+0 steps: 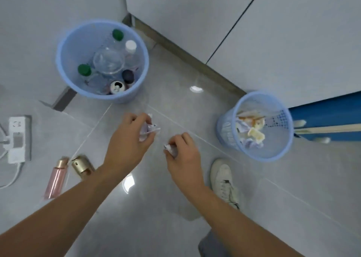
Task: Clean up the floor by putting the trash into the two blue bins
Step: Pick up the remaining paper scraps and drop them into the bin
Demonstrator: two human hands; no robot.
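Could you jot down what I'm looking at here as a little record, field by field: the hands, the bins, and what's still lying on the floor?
left hand: grips crumpled white paper
right hand: pinches small crumpled paper scrap
solid blue plastic bin: holds clear plastic bottles and a drink can
blue mesh plastic bin: holds crumpled paper and food scraps
still on floor: pink bottle with gold cap, gold cap-shaped item
also nearby: white power strip, white sneaker

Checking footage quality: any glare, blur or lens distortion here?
Head view: ceiling-light glare on the glossy floor; wide-angle bending curves the wall edges; soft overall, with the crumpled paper in the left hand smeared; both blue bins stay readable.
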